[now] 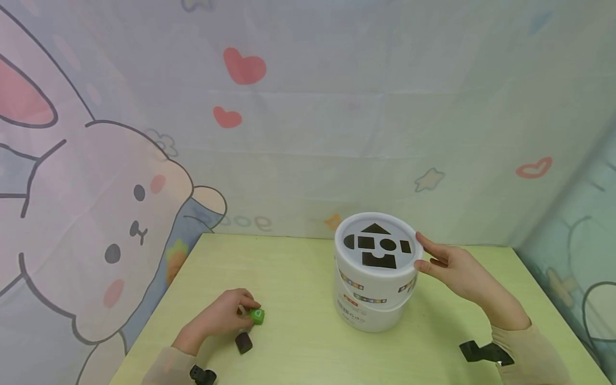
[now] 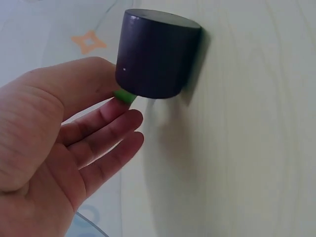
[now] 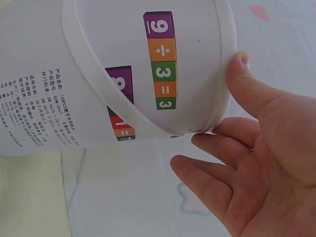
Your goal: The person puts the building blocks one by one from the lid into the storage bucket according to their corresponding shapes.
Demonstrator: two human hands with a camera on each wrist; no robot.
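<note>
My left hand (image 1: pixel 222 314) pinches a small green block (image 1: pixel 257 316) with a pale mark on its face, low over the left part of the table. Most of that block (image 2: pixel 125 96) is hidden in the left wrist view. Close by on the tabletop stands a dark purple cylinder block (image 1: pixel 244 343). At the right, a white bucket (image 1: pixel 369 320) stands upright, its lid (image 1: pixel 353 258) fitted and cut with several dark shaped holes. My right hand (image 1: pixel 459 271) rests thumb and fingertips against the lid's right edge, its fingers loosely extended.
The pale yellow-green table (image 1: pixel 293 299) reaches back to a printed cloth backdrop (image 1: pixel 327 128) with a rabbit and hearts. The bucket's white handle (image 3: pixel 91 64) hangs down across its front. A black cable (image 1: pixel 584 310) loops at the far right.
</note>
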